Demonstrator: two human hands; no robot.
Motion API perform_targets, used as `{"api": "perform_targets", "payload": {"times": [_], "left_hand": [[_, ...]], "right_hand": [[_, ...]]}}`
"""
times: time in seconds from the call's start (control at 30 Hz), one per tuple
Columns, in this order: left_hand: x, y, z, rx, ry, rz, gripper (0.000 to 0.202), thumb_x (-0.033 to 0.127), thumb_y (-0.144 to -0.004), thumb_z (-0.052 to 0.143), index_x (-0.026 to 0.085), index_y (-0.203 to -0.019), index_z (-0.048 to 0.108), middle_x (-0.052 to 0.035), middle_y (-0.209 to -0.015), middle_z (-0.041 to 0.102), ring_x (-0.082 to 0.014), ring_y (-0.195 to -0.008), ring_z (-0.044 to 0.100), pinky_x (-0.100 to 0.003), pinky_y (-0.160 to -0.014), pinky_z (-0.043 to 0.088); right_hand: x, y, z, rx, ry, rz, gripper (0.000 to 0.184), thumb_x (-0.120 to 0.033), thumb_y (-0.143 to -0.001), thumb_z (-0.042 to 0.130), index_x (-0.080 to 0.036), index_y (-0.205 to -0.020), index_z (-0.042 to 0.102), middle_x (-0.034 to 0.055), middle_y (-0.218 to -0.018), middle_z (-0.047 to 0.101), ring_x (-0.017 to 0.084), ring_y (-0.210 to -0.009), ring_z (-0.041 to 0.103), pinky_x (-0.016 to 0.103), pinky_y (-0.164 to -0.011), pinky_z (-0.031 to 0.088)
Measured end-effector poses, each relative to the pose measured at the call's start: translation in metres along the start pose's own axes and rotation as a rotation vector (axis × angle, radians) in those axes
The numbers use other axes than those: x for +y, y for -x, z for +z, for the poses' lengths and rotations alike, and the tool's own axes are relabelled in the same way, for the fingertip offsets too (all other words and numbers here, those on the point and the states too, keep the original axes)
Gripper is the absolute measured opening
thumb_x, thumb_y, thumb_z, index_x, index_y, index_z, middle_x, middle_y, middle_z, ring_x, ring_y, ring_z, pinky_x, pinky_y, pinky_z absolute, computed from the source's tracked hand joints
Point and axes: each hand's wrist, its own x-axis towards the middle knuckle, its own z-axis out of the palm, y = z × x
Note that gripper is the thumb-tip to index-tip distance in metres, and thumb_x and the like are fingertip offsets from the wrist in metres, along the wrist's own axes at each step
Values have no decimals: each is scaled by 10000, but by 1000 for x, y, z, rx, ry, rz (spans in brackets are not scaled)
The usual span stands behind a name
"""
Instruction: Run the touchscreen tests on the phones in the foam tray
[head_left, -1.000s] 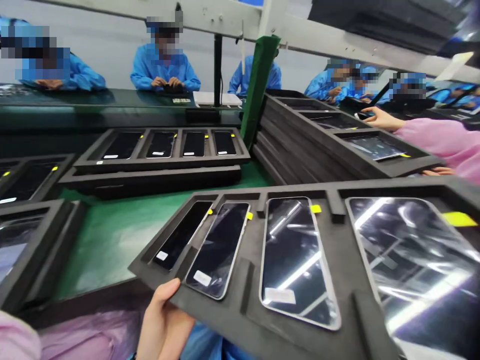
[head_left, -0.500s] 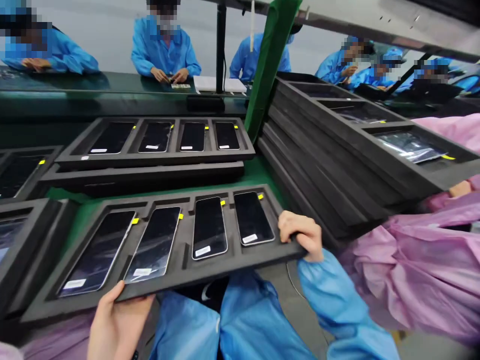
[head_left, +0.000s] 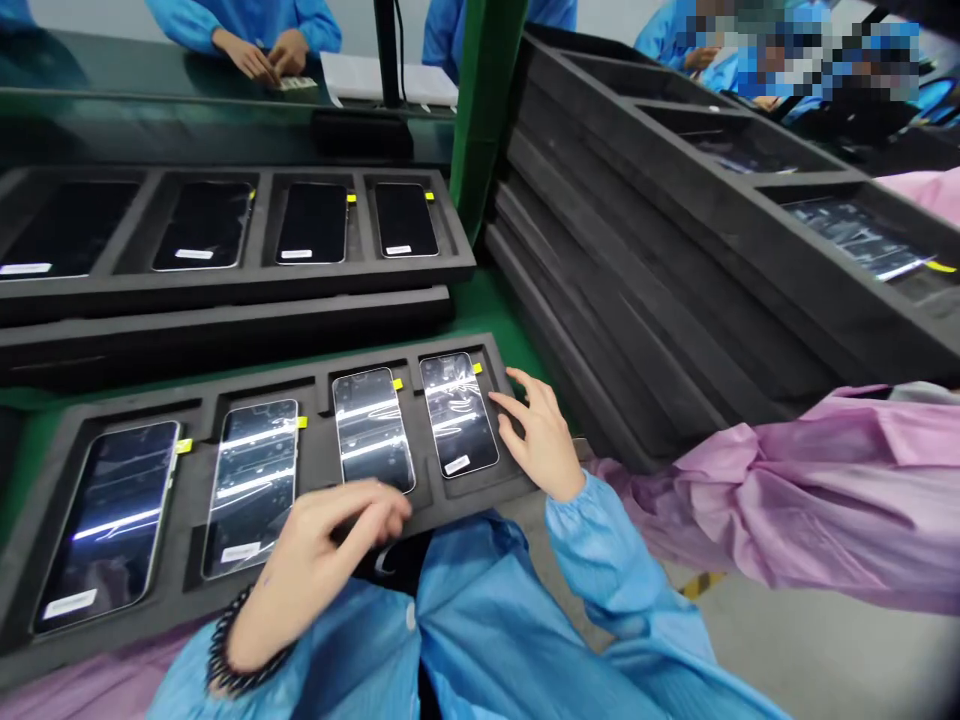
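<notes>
A dark foam tray (head_left: pixel 315 455) lies in front of me, with a row of phone screens in its pockets, each with a yellow tab. My right hand (head_left: pixel 538 432) is at the tray's right end, fingers spread, beside the rightmost phone screen (head_left: pixel 460 415). Loosely curled, my left hand (head_left: pixel 330 545) hovers over the front edge, thumb apart from the fingers and nothing visible in it. It partly covers the second phone screen (head_left: pixel 251 480) from the left and the lower edge of the third phone screen (head_left: pixel 373 425).
Behind lies another filled foam tray (head_left: pixel 259 275) on top of a further one. To the right rises a tall stack of foam trays (head_left: pixel 600 250), next to a green post (head_left: pixel 484 120). A person's pink sleeve (head_left: pixel 787 490) is close on my right. Co-workers in blue sit opposite.
The tray has gone from being held at both ends to resting lower in front of me. Both hands have let go; my left hand has moved right. The view has tilted down.
</notes>
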Motion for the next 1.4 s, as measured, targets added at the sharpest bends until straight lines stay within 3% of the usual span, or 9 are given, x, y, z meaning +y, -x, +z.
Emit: {"api": "perform_targets", "payload": {"times": [0.07, 0.17, 0.33, 0.5, 0.67, 1.0, 1.1, 1.23, 1.4], "left_hand": [[2, -28, 6, 151, -374, 157, 432, 528, -948, 467, 216, -935, 765, -113, -952, 750, -279, -931, 681, -417, -875, 554], [-9, -50, 11, 126, -761, 317, 432, 385, -993, 374, 158, -1063, 734, -173, -1224, 692, -371, -1267, 558, -586, -1095, 444], [-27, -40, 9, 101, -1000, 390, 340, 325, -993, 416, 206, -1107, 714, -153, -1338, 630, -374, -1371, 488, -656, -1173, 342], [-21, -46, 6, 132, -1051, 321, 407, 356, -981, 452, 144, -1277, 633, -223, -1522, 469, -429, -1499, 325, -680, -1201, 267], [-11, -82, 6, 235, -1097, 160, 773, 340, -907, 533, -20, -1544, 286, -368, -1619, 180, -507, -1546, 119, -688, -1217, 167], [-11, -99, 3, 213, -1090, 56, 833, 327, -812, 603, 53, -1545, 320, -314, -1489, 435, -469, -1439, 383, -713, -1192, 191], [-7, -93, -11, 183, -1039, 63, 849, 402, -853, 626, 99, -1567, 280, -302, -1552, 371, -466, -1483, 325, -750, -1175, 182], [-4, -68, -31, 235, -979, 121, 749, 505, -955, 500, 145, -1569, 266, -257, -1616, 303, -426, -1547, 218, -738, -1197, 166], [-15, -24, -37, 210, -937, 247, 575, 371, -1004, 456, 228, -1544, 318, -188, -1642, 288, -366, -1577, 167, -680, -1248, 144]], "right_hand": [[-2, -7, 5, -48, 109, -27, 353, -148, -892, 553, -243, -1177, 739, 101, -1506, 522, 341, -1352, 490, 586, -1111, 477], [-1, -12, 9, -65, 128, -52, 388, -84, -889, 513, -211, -1164, 755, 114, -1521, 518, 329, -1370, 489, 577, -1129, 476], [5, -5, 10, -59, -12, -79, 483, -33, -879, 476, -292, -1172, 760, 55, -1517, 531, 298, -1403, 465, 596, -1133, 459], [4, 3, 11, -55, -63, -31, 466, -58, -909, 464, -303, -1187, 745, 56, -1539, 506, 299, -1413, 449, 605, -1083, 488], [1, 1, 13, -51, -54, -3, 406, -80, -926, 452, -242, -1151, 748, 92, -1541, 501, 301, -1397, 452, 587, -1059, 501], [7, -2, 8, -95, -150, -6, 470, -67, -902, 457, -331, -1138, 766, 7, -1544, 503, 289, -1406, 432, 593, -1086, 473], [8, -1, 11, -85, -157, 63, 481, -104, -902, 483, -295, -1292, 690, 47, -1599, 428, 285, -1434, 435, 572, -1142, 445], [12, -2, 13, -118, -235, 121, 767, -126, -870, 516, -254, -1598, 309, 81, -1635, 379, 255, -1498, 387, 522, -1243, 351], [19, 2, 6, -168, -285, 88, 875, -73, -795, 536, -314, -1600, 289, 29, -1637, 386, 261, -1511, 374, 504, -1253, 342]]}}
